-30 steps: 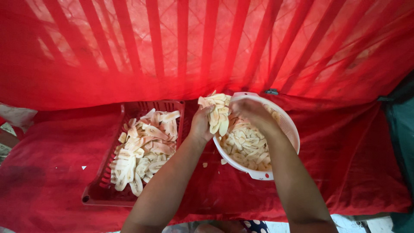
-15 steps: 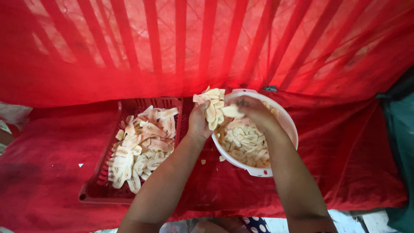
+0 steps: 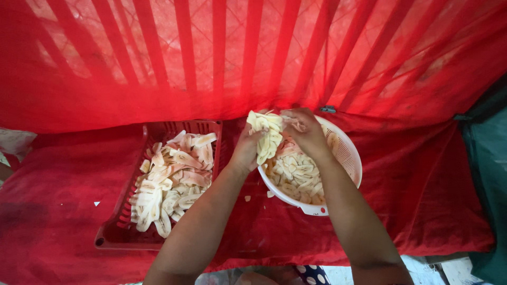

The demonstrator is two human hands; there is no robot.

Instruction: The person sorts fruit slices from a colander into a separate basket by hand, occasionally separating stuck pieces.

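Note:
My left hand (image 3: 246, 149) holds a stack of pale banana slices (image 3: 268, 135) upright over the left rim of a white perforated bowl (image 3: 346, 153). My right hand (image 3: 305, 132) is over the bowl, fingertips pinching the top of that stack. More pale slices (image 3: 296, 177) lie heaped inside the bowl. To the left, a red plastic basket (image 3: 129, 232) holds a spread of long banana slices (image 3: 171, 179).
Everything rests on a red cloth (image 3: 58, 211). A red net over slanted bars (image 3: 222, 58) hangs behind. A few slice scraps (image 3: 247, 198) lie between basket and bowl. A dark green cloth (image 3: 488, 158) is at the right edge.
The stack in my left hand has tightened and risen slightly. My right hand moved left from the bowl's middle to the top of the stack.

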